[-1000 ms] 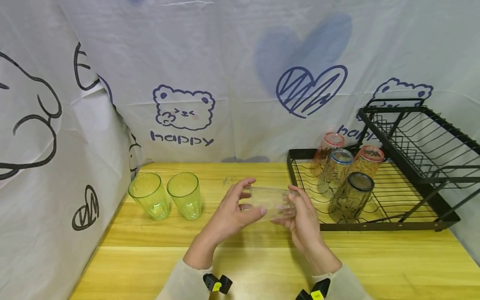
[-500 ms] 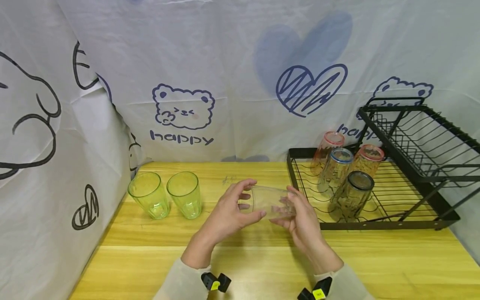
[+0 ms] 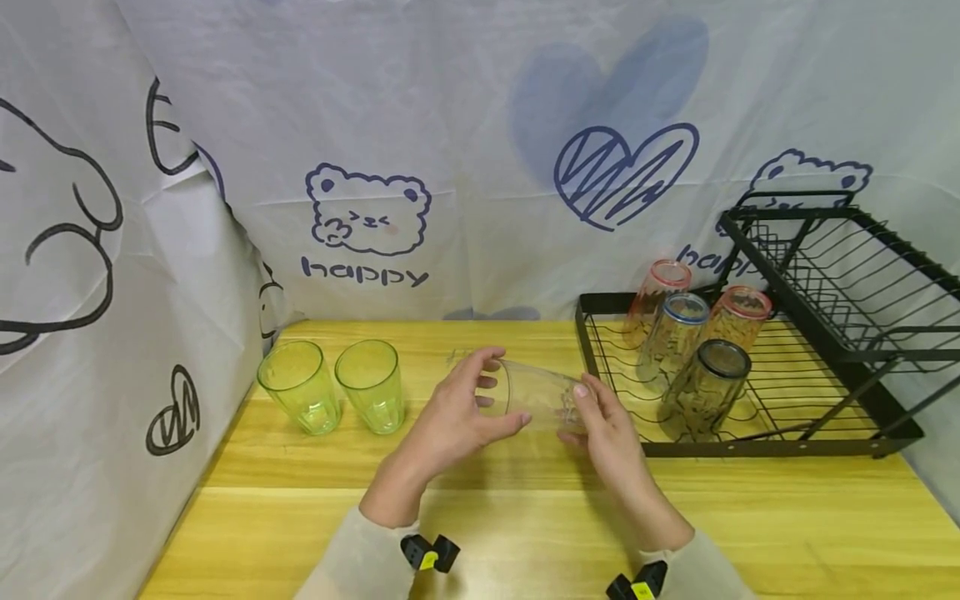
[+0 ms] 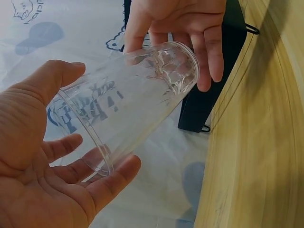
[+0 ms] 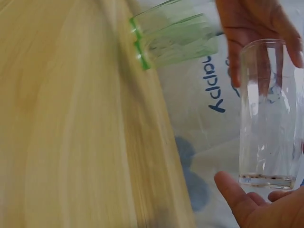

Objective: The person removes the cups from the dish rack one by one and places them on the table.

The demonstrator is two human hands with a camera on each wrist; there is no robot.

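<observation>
The clear glass (image 3: pixel 542 398), sideways above the bench (image 3: pixel 517 533), has the left hand's (image 3: pixel 459 417) grip curled round its rim and the right hand's (image 3: pixel 611 429) pinching it near the thick base, and likely handles as light, rigid, slippery and breakable, so that base seems the safest hold.

Head view bright; we note pale glare on the worktop (image 3: pixel 517 525), soft shadows. Wrist views dimmer, right softer.

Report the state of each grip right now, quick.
Left grip: closed, holding the clear glass at its rim end.
Right grip: closed, holding the clear glass near its base.
</observation>
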